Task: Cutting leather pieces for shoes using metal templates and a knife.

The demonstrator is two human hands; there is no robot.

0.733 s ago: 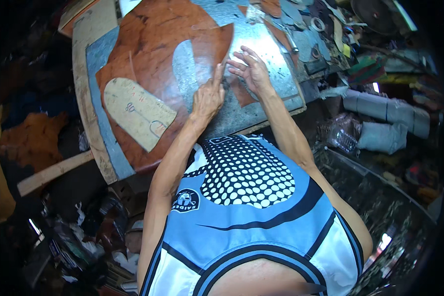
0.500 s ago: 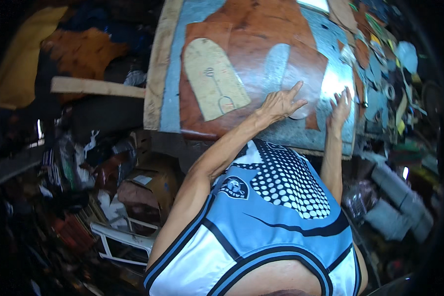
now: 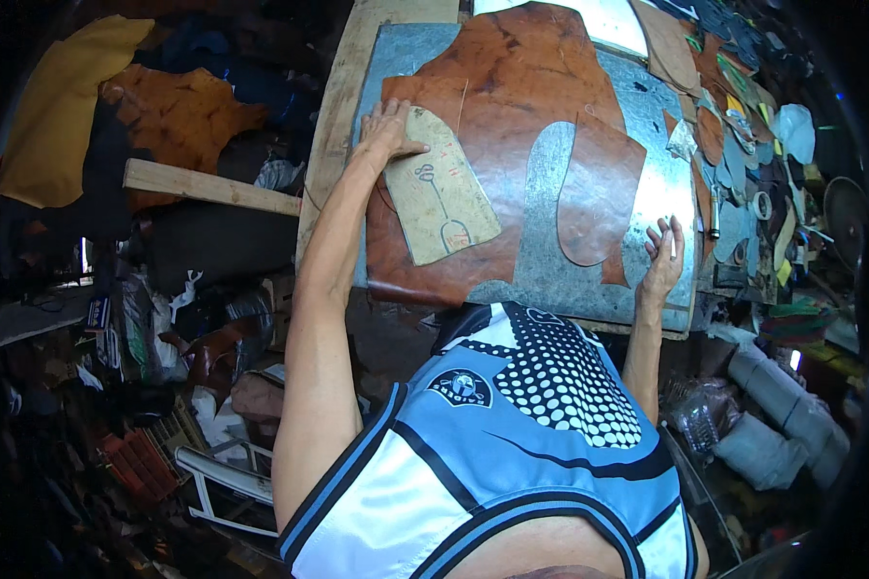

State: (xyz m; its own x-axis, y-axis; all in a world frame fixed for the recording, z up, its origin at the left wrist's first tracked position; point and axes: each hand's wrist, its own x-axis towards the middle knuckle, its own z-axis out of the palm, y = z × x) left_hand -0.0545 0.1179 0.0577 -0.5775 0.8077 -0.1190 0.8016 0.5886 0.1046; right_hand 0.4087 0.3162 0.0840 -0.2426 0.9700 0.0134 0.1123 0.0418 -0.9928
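Observation:
A brown leather hide (image 3: 536,58) lies over a grey metal-topped table (image 3: 541,212). On it rests a pale pattern piece (image 3: 444,203) with one rounded end and pen marks. My left hand (image 3: 388,133) is spread, its fingers at the pattern's upper left edge and its thumb on the pattern. To the right lies a loose-edged leather section (image 3: 603,188) with a rounded lower end, bare metal showing along its left side. My right hand (image 3: 664,256) hovers at the table's right side with curled fingers, a small slim pale thing between them that I cannot make out.
Leather scraps (image 3: 734,207) and a roll of tape (image 3: 763,205) crowd the right side. A wooden bar (image 3: 208,188) juts out left of the table. More hides (image 3: 179,111) hang beyond it. A white metal frame (image 3: 227,487) and wrapped bundles (image 3: 763,449) lie below.
My left hand has moved from the leather section at the right to the pattern's upper left edge. My right hand has shifted slightly downward. The view has tilted a little.

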